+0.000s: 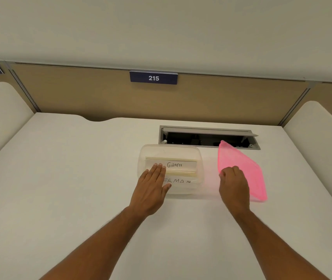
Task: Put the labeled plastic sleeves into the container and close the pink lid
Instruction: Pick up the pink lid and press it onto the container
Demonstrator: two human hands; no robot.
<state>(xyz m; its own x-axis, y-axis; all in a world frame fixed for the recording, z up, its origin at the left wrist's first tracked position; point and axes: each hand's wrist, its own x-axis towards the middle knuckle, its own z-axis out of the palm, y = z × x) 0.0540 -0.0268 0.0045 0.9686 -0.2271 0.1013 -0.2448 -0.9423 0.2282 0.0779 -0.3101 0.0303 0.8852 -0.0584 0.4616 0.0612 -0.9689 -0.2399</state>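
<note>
**Lid's up, box is right next door**

The right hand (234,183) has its grip curled round the near-left edge of the translucent pink plastic lid (242,168), holding it tilted, with one corner pointing up toward the cable hatch (208,137) at the back of the white worktop (80,168). The clear rectangular plastic container (170,168) sits just to the left of that hand, its long side running left to right across the worktop. So the lid has to swing left and level out to land on the rim. Looks like a short trip.

The left hand (152,186) lies flat, fingers straight and gripping nothing, resting on the container's front-left part, over the labeled plastic sleeves (178,165). Those are already inside: a pale stack, the top label reading "GIRAFEE", another below partly covered by the hand. My guess is that hand needs to clear out before the lid can seat.
</note>
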